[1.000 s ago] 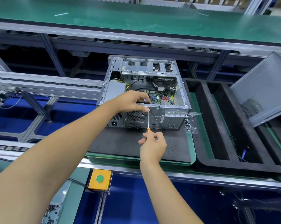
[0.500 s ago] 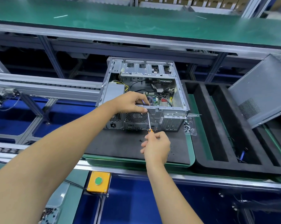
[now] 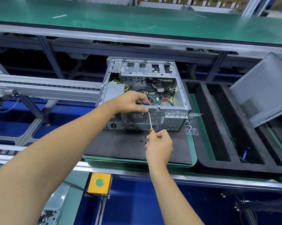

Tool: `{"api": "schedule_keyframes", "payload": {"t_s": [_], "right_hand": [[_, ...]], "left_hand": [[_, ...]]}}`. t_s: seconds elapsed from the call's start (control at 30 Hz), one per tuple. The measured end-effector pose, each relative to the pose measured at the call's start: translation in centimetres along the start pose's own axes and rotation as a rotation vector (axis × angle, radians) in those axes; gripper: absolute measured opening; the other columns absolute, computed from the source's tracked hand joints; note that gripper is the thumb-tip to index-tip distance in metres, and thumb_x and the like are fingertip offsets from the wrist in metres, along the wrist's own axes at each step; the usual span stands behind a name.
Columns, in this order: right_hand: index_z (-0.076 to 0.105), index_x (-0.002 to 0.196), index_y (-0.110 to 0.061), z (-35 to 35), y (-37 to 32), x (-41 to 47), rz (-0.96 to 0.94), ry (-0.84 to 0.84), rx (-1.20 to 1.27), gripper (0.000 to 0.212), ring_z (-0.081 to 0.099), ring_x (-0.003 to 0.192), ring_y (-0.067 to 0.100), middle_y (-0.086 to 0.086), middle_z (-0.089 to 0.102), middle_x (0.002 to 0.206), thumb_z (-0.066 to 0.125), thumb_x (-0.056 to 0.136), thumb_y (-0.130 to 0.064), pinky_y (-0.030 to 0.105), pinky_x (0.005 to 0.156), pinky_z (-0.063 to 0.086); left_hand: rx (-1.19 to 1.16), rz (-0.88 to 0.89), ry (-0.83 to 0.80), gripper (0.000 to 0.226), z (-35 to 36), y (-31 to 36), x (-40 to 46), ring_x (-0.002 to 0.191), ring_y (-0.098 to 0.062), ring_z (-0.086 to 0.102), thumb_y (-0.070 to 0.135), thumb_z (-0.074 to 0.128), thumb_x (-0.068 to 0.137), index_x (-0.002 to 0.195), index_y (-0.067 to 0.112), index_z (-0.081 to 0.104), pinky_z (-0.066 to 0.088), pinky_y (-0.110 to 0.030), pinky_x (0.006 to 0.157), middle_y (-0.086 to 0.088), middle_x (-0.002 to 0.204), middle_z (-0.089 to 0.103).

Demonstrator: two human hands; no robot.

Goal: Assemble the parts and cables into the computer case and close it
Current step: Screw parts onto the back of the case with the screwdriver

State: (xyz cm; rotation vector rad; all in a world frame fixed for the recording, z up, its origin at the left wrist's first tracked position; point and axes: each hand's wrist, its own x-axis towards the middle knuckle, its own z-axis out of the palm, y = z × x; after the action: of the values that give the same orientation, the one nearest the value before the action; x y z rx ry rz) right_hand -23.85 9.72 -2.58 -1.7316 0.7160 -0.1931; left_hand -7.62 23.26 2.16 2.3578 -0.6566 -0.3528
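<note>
Two hands (image 3: pixel 132 102), one case (image 3: pixel 180 98), one screwdriver (image 3: pixel 150 120).

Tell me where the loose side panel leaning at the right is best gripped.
Probably the side panel by its raised upper edge, from above. It leans tilted over the foam tray, so that edge looks free while the lower edge sits down among the slots.

Green-rimmed tray (image 3: pixel 193 143) with black foam mat (image 3: pixel 117 146) under open computer case (image 3: pixel 169 117), loose screws (image 3: pixel 189 126) alongside.

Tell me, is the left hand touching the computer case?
Touching. The head view shows the left hand resting on the computer case rear top edge, fingers curled over it.
</note>
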Motion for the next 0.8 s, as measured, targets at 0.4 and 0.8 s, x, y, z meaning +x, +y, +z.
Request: {"api": "schedule_keyframes", "payload": {"t_s": [0.4, 0.8], "right_hand": [[0.047, 0.075, -0.022, 3.4, 1.2, -1.4, 0.11, 0.128, 0.185, 0.02, 0.061, 0.058, 0.02, -0.004, 0.068, 0.06, 0.056, 0.092, -0.029, 0.031, 0.056, 0.04], [0.057, 0.075, -0.009, 3.1, 1.6, -0.9, 0.205, 0.166, 0.612, 0.016, 0.063, 0.05, 0.012, 0.003, 0.071, 0.065, 0.068, 0.084, -0.003, 0.028, 0.051, 0.042]], "left_hand": [[0.013, -0.025, 0.007, 0.026, 0.2, 0.1, -0.1, 0.1, -0.023, 0.07, 0.036, 0.077, 0.088, 0.112, 0.027, 0.07, 0.051, -0.047, 0.098, -0.001, 0.1, 0.078], [0.015, -0.015, 0.019, 0.025, 0.2, 0.1, -0.1, 0.1, -0.02, 0.071, 0.031, 0.077, 0.089, 0.112, 0.024, 0.071, 0.051, -0.045, 0.099, 0.001, 0.099, 0.078]]}}
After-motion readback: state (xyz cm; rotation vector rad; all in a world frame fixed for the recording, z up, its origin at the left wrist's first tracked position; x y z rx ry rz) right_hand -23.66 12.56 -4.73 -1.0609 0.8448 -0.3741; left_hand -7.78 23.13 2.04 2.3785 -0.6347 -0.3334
